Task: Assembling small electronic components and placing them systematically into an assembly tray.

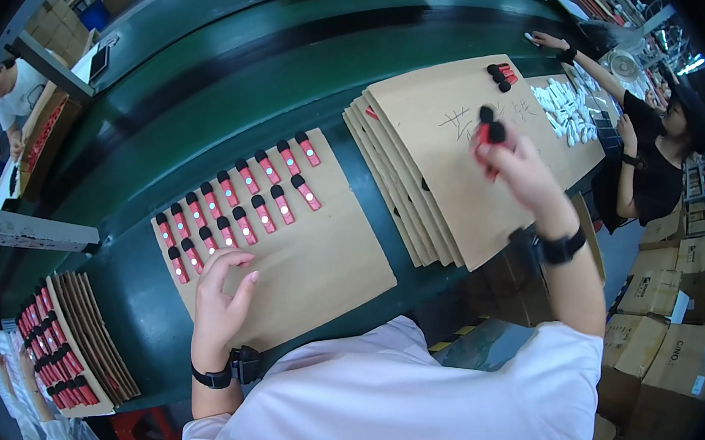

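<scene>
Red stick-shaped pieces with round black heads (290,161): laid rows and a held batch

Laid out: two slanting rows, pale dots on the red bodies, on a flat brown cardboard sheet (332,260), centre-left of the frame; its lower part was bare.

Right hand (528,173): closed around at least two such pieces, blurred, above a thick stack of brown cardboard sheets (417,124) right of centre.

Left hand (222,296): empty as far as seen, fingers loosely curled, thumb apart, beside the lower row; contact could not be told.

Spare: small cluster of like red-and-black pieces (504,86), top right of the stack.

Step, as judged: carrying pieces between stack and rows.

Next move, as judged: called for lowering the batch toward the bare cardboard, heads aligned, without nudging the rows.
</scene>
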The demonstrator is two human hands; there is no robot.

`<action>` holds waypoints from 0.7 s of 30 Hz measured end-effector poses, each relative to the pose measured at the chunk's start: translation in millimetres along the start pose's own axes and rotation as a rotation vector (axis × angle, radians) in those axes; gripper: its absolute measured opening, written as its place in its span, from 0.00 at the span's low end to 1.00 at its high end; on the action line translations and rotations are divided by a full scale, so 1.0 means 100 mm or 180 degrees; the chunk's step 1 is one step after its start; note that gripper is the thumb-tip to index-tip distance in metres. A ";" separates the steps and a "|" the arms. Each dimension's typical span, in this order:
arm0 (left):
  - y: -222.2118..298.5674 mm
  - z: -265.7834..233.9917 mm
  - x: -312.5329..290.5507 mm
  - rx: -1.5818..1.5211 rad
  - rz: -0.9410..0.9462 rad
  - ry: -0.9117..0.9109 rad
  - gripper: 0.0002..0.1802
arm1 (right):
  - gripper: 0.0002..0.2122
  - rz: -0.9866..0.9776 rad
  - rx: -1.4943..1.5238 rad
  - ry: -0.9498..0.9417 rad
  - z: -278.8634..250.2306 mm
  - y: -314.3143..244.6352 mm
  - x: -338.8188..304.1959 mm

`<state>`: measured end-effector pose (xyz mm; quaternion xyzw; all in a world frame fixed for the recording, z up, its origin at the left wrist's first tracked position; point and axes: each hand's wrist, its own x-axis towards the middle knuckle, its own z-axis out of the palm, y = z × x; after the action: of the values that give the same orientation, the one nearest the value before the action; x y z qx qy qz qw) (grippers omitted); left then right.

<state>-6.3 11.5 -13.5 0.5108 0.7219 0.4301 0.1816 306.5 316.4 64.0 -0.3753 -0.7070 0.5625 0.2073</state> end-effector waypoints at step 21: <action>0.26 -0.20 -0.20 -0.0742 0.0669 0.0019 0.15 | 0.16 0.0745 0.2155 -0.2116 1.99 0.09 -0.22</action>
<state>2.8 -12.2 15.6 0.5577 0.6101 0.5291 0.1915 180.9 173.1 2.1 -0.1639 -0.4654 0.8697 0.0161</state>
